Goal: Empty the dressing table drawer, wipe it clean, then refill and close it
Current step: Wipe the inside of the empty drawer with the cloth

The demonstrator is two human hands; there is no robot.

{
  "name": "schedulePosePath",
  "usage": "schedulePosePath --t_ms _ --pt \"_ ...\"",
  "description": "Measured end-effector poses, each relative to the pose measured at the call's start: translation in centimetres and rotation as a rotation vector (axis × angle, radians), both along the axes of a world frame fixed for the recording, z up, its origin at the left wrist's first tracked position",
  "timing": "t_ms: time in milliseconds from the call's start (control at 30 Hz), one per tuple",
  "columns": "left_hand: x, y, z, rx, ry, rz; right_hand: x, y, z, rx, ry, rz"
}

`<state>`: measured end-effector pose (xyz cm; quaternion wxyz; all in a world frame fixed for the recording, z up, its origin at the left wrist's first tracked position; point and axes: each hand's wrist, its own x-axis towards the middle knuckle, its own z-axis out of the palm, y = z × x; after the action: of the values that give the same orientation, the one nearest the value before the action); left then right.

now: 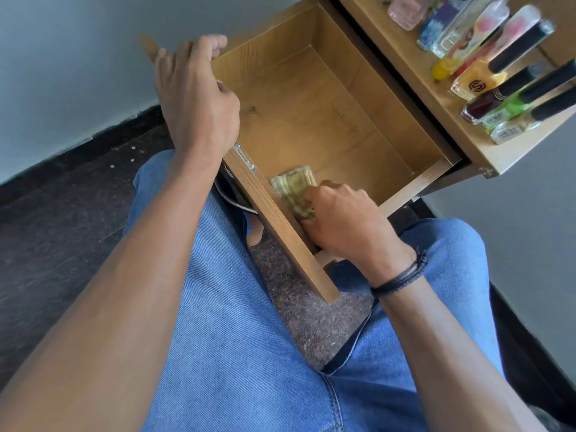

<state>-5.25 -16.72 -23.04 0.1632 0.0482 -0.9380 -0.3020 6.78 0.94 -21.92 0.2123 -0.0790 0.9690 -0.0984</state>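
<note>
Grey wall, dark floor at left. The left hand (pixel 196 95) curls its fingers over the front edge of the drawer (pixel 311 98), likely steadying it open. Inside, near the front, the right hand (pixel 346 222) bunches a yellowish cloth (pixel 293 188) in its fingers, wiping, I'd say. Bottles (pixel 480 85) line the counter (pixel 436 104): one hexagonal S logo, other labels blurred.

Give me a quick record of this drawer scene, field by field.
drawer: pulled open, only the cloth visible inside
left hand: grips the drawer's front panel
right hand: inside the drawer, grips the cloth
cloth: yellowish, bunched against the front panel's inner side
bottles: lined up on the dressing table top
</note>
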Motion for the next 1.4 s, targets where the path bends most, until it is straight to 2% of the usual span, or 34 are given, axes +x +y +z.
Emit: schedulePosePath --t_ms 133,333,467,700,900,1167,1400 --pt "-0.2 0.1 -0.1 0.002 0.007 -0.002 -1.2 0.4 0.2 -0.021 -0.051 -0.018" --pt "-0.2 0.2 -0.1 -0.016 0.024 0.017 -4.2 -1.6 -0.5 -0.068 0.004 -0.078" --pt "-0.2 0.1 -0.1 -0.034 0.034 0.025 -5.4 -2.3 -0.7 -0.097 0.035 -0.045" --pt "-0.2 0.2 -0.4 -0.040 0.058 0.033 -2.4 0.5 0.4 -0.032 -0.140 0.028" --pt "0.0 0.3 -0.7 -0.115 0.074 0.014 -4.7 -1.9 -0.1 -0.047 -0.024 -0.034" --pt "0.0 0.2 -0.6 -0.102 0.055 0.021 -11.0 -5.5 -2.6 -0.125 0.226 0.017" --pt "-0.2 0.1 -0.7 -0.104 0.063 0.030 -14.6 -2.5 -3.0 -0.150 0.237 0.021"
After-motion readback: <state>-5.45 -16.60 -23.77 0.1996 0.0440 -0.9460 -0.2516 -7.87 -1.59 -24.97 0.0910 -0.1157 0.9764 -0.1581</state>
